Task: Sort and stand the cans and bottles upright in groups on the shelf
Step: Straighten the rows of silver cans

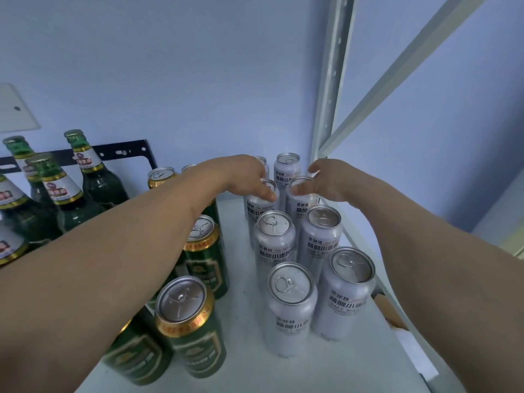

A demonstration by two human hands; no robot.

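While my left hand and right hand rest bent fingers on two tall silver metal cans at the back of the white shelf, a push could knock the close rows over.

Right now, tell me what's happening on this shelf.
A person is sorting drinks on the white shelf. The left hand and right hand each rest fingers on top of a white aluminium can in the back rows. White cans stand upright in two columns, green gold-rimmed cans beside them, green glass bottles further left.
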